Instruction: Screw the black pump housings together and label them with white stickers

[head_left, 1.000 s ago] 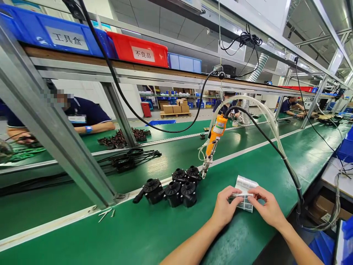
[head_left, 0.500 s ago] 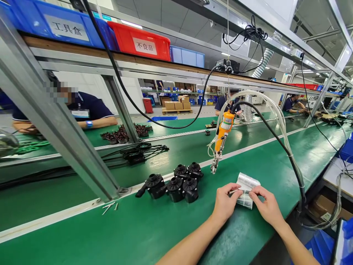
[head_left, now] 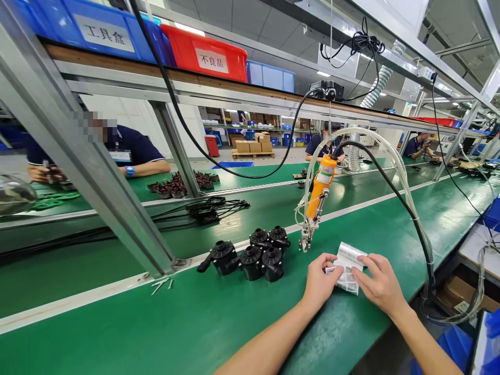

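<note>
Both my hands rest on the green bench around a shiny silver sheet of small labels [head_left: 347, 263]. My left hand [head_left: 320, 284] pinches the sheet's left edge with thumb and forefinger. My right hand [head_left: 380, 285] has its fingers curled onto the sheet's right side, fingertips pressed on it. Just left of my hands sit several black plastic pump housings [head_left: 253, 255] in a cluster. An orange electric screwdriver [head_left: 318, 195] hangs on cables directly above and behind the sheet.
A slanted metal post [head_left: 89, 166] rises from the bench at left, with loose screws [head_left: 162, 285] at its foot. Black cable parts [head_left: 207, 211] lie on the middle belt. People work across the line. Blue [head_left: 94, 31] and red bins [head_left: 207, 54] sit overhead.
The view has shifted slightly left and down. My hands stay on the label sheet, the right fingers moving a little over its edge.
</note>
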A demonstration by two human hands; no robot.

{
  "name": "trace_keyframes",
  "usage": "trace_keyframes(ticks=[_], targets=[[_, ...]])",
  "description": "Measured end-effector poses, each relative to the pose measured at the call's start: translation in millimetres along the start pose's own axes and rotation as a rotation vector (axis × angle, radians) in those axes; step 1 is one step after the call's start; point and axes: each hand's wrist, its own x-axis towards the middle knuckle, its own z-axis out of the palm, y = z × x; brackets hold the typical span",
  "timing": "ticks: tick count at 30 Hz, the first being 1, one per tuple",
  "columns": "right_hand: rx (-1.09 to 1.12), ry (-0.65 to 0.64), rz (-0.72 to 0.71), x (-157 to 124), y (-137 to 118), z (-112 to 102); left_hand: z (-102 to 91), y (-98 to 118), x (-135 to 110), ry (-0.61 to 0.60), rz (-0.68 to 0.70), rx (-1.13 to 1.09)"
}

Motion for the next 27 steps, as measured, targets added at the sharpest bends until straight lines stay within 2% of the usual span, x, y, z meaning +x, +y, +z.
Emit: trace_keyframes(ticks=[4,8,11,14,21,24,27], targets=[[0.256,0.079,0.109,14,-5,0,-0.7,3,0,-0.001,-0.012,-0.019],[0.544,-0.022,0.391,20,-10,5,0.6,10,-1,-0.087,-0.045,-0.190],[0.608,-0.025,0.531,19,-10,10,0.2,13,1,-0.074,-0.074,-0.301],[0.603,0.009,0.558,17,-12,12,-0.8,14,2,-0.068,-0.057,-0.307],[0.543,0.070,0.464,17,-20,7,0.1,15,0,-0.070,-0.015,-0.260],[0.510,0.141,0.521,18,-18,9,-0.3,14,1,-0.058,0.003,-0.246],[0.535,0.142,0.561,19,-17,11,-0.7,13,2,-0.064,0.009,-0.261]])
